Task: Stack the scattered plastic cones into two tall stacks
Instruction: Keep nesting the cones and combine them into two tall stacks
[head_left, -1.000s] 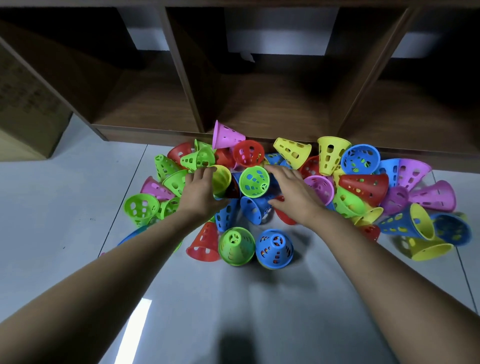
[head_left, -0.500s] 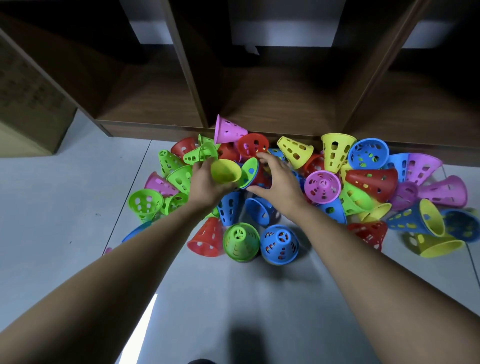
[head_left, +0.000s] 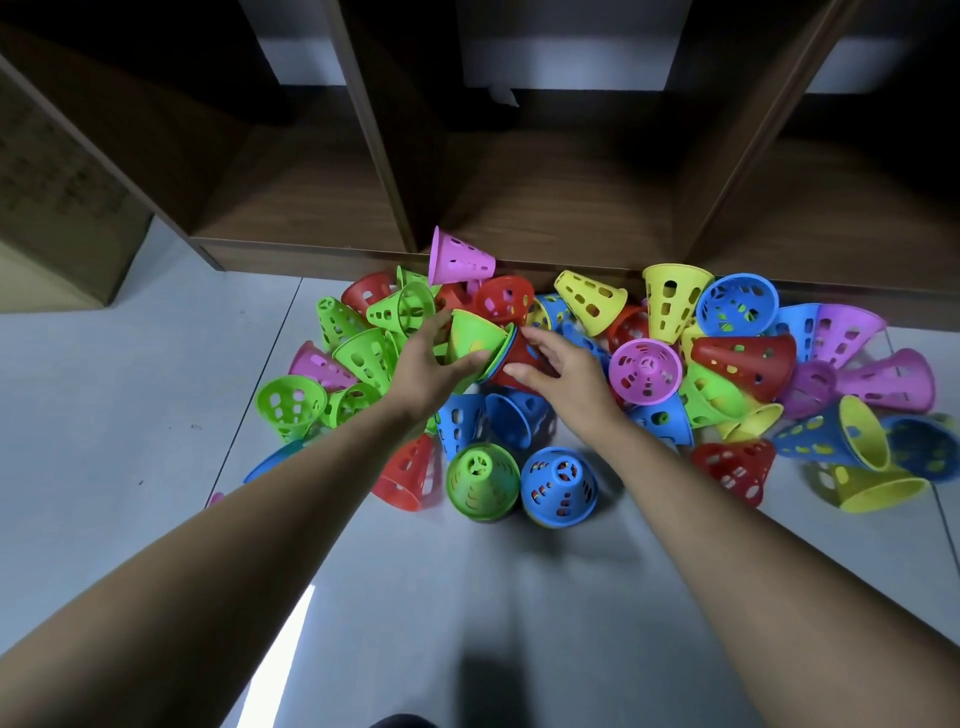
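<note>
My left hand (head_left: 431, 366) is wrapped round a small nested bunch of cones (head_left: 480, 345), held above the middle of the pile: a yellow-green one innermost, w/ green and blue rims showing behind it. The bunch lies on its side, long axis roughly level, wide mouth facing me & a bit left, narrow end toward my right hand (head_left: 563, 371). That hand is partly spread, fingertips (head_left: 511, 370) against a red cone (head_left: 524, 358) at the bunch's narrow end; can't tell if it grips it.

All cones are hard, glossy plastic, truncated, w/ slotted holes in the walls & a spoked small end. The rest of the pile lies scattered on the pale grey floor (head_left: 130, 415) against a dark wood-grain shelf unit (head_left: 311, 208). Nearest me, a green cone (head_left: 483, 480) and a blue cone (head_left: 560, 478) stand upright side by side, small ends up. A purple cone (head_left: 460, 259) at the back lies w/ its mouth left. No readable writing anywhere.
</note>
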